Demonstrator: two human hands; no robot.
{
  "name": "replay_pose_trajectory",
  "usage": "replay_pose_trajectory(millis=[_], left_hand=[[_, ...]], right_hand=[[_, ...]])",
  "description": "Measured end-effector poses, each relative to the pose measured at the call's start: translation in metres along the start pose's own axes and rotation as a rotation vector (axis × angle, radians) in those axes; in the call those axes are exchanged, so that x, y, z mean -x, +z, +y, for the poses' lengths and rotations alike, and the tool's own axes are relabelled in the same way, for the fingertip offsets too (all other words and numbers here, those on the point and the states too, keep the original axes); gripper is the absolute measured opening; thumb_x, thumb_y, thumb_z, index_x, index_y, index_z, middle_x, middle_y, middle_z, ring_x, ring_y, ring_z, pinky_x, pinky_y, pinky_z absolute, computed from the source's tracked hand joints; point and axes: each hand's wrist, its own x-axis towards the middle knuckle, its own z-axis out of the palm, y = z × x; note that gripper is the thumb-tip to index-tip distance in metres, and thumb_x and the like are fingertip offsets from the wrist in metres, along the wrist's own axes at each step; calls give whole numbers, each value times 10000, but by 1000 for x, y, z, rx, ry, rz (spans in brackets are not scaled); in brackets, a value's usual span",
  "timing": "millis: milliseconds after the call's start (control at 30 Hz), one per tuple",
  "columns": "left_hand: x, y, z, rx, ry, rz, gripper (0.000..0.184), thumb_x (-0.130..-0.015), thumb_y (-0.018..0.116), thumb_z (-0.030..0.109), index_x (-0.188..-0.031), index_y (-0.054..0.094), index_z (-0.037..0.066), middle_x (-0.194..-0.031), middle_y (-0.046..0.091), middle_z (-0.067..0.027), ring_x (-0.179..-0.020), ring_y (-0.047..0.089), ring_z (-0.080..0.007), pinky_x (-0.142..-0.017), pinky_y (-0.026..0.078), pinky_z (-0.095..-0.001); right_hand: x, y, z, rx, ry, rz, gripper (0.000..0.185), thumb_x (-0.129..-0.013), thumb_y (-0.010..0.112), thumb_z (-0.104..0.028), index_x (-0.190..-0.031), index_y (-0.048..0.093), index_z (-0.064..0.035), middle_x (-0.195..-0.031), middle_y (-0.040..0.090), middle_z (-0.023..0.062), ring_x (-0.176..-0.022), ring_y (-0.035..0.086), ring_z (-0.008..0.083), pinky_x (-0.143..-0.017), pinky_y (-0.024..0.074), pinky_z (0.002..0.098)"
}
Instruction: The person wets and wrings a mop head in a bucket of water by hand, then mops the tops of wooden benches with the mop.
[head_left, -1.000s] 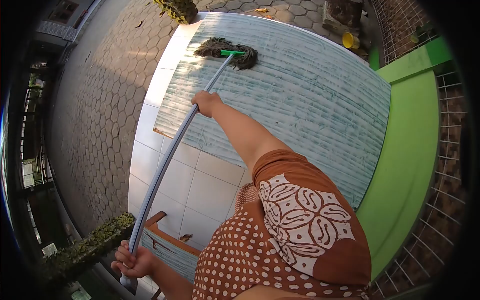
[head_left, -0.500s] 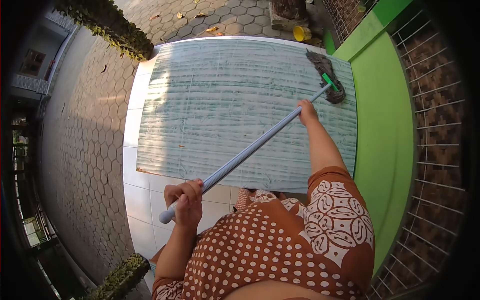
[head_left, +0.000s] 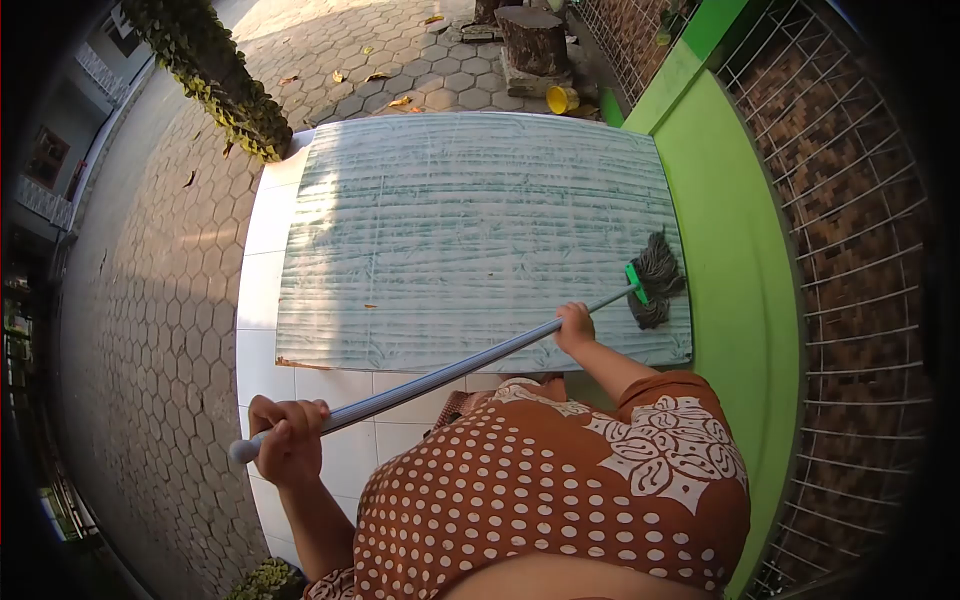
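A mop with a light blue-grey handle (head_left: 450, 373) slants across the view from lower left to right. Near the handle's rounded end, my left hand (head_left: 288, 440) is wrapped round it. Further along, close to the thin lower pole, my right hand (head_left: 574, 328) grips the same handle. The grey string mop head (head_left: 657, 280) with its green clamp (head_left: 636, 286) rests on the right part of a pale green-and-white striped mat (head_left: 450, 230), near its right edge.
A low green wall (head_left: 735, 250) with wire mesh (head_left: 850, 230) borders the mat on the right. White tiles (head_left: 262, 290) edge it on the left, with paving (head_left: 170, 290) beyond. Behind stand a leafy post (head_left: 215, 85), a tree stump (head_left: 533, 42) and a yellow bucket (head_left: 562, 99).
The mop head has come from the mat's far right corner toward me along the right side. My left hand has moved left and my right hand closer, both still holding the handle.
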Motion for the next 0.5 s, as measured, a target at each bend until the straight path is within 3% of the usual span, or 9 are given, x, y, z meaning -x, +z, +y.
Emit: replay_pose_trajectory(millis=[100,233,333,433,500], left_hand=[[56,-50,93,-94,199,-8,148,-847,468,139,-792,332,117,-523,317,11,-480,325,-95,-665,368,-328],[138,-76,191,-243,514,248,186,-859,452,179,-773,296,122,-488,315,20,-438,318,-65,-587,361,-307],[163,-90,217,-255,653,98,175,-891,463,150,-760,351,121,-522,290,16,-455,284,-83,-542,316,-260],[195,-132,214,-598,824,640,206,-901,451,184,-732,350,123,-517,256,23,-456,258,-84,-558,308,-241],[157,-106,184,-481,796,537,197,-884,433,153,-715,338,121,-512,235,24,-460,254,-82,-600,313,-253]], right_hand=[[41,22,-112,-264,-246,78,126,-583,607,-31,-642,508,-83,-711,535,97,-775,497,326,-693,387,409],[64,47,-247,-468,-380,-79,102,-721,619,-131,-690,526,-103,-754,517,83,-779,478,317,-704,383,404],[45,54,-317,-571,-479,-114,136,-755,633,-178,-711,524,-109,-808,492,83,-816,456,322,-713,388,414],[-9,68,-358,-612,-590,-113,164,-748,642,-185,-717,504,-102,-810,490,92,-820,456,322,-707,391,411],[-56,84,-367,-592,-655,-124,158,-760,627,-180,-720,498,-100,-804,496,107,-821,466,329,-705,392,410]])
